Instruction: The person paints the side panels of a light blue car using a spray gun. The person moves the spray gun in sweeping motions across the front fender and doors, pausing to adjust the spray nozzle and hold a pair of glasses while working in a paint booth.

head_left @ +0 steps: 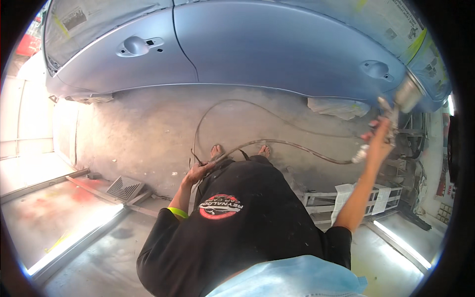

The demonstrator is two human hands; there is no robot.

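Note:
My right hand [380, 142] is closed round a spray gun [391, 119], out to the right with the arm stretched. The gun's pale cup [408, 94] is beside the rear end of the car's blue side panel. A faint mist shows near the gun's front. From the gun, an air hose [297, 145] loops back across my front. My left hand [199, 172], at my waist, is closed on that hose; its fingertips are partly hidden. The satin blue car doors [277, 49] span the far side, each with a door handle [135, 45].
Masking paper [84, 22] covers the car windows, and a crumpled pale sheet [339, 108] hangs below the sill. The hose curves over the dusty floor [143, 128]. Behind me stand a white rack [321, 200], a square vent grille [124, 189] and glowing tube lights [74, 240].

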